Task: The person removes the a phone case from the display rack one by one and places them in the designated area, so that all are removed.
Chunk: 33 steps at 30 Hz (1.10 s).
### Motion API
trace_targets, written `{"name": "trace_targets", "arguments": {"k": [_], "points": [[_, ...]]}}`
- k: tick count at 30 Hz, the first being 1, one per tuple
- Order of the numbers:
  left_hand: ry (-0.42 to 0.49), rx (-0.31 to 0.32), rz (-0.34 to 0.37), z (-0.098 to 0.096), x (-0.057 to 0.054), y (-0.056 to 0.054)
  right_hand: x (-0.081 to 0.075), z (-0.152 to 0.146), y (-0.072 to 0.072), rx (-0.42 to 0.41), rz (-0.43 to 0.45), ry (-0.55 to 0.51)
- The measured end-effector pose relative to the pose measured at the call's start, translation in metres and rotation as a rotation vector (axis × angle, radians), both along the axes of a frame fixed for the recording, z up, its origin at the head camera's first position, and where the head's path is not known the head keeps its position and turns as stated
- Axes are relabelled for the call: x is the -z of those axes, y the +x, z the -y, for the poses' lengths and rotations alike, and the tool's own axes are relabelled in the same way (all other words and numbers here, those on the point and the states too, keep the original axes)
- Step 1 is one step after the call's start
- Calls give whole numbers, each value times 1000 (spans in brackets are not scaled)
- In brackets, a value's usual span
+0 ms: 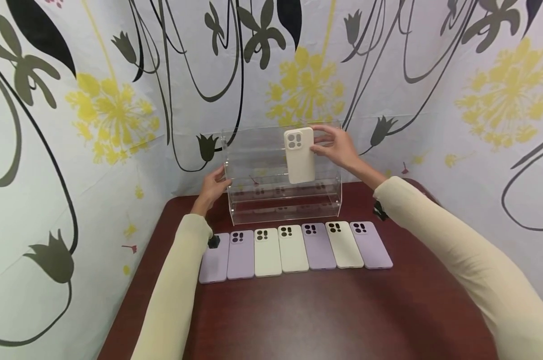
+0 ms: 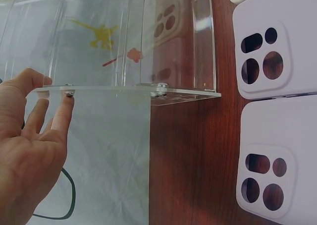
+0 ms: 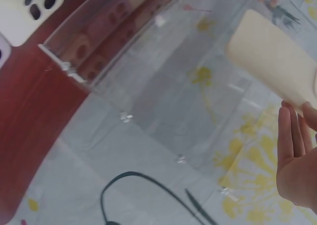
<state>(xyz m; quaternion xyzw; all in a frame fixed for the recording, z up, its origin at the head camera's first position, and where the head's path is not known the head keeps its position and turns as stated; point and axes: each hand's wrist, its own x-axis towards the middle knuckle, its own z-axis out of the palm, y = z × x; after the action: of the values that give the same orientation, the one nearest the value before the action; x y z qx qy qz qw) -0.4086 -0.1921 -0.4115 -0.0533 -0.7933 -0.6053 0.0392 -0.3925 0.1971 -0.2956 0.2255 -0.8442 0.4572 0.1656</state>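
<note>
A clear acrylic tiered display stand (image 1: 271, 217) stands on the table, its side panels joined by small metal screws. My left hand (image 1: 214, 189) grips the edge of its left side panel; in the left wrist view, the hand (image 2: 37, 140) has fingers on both faces of that panel. Between thumb and fingers, my right hand (image 1: 336, 145) pinches a cream phone case (image 1: 301, 165) by its side, upright in front of the upper tiers. The right wrist view has this phone case (image 3: 270, 54) tilted over the stand, its camera-hole end partly cut off by the frame.
Several phone cases lie side by side before the stand, among them a lilac case (image 1: 371, 247) at the right end and a cream case (image 1: 268, 257). My left sleeve overlaps the leftmost lilac case (image 1: 215, 265). A flower-printed cloth (image 1: 118, 200) hangs behind the dark red table (image 1: 289, 315).
</note>
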Motion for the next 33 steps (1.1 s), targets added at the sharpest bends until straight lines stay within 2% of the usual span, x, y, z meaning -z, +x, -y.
{"name": "trace_targets", "arguments": {"k": [10, 24, 33], "points": [[6, -1, -3, 0, -3, -1, 26, -35, 7, -17, 69, -10], [-1, 3, -5, -2, -3, 4, 69, -90, 25, 72, 128, 18], [19, -5, 10, -2, -1, 0, 84, -122, 34, 148, 145, 55]]}}
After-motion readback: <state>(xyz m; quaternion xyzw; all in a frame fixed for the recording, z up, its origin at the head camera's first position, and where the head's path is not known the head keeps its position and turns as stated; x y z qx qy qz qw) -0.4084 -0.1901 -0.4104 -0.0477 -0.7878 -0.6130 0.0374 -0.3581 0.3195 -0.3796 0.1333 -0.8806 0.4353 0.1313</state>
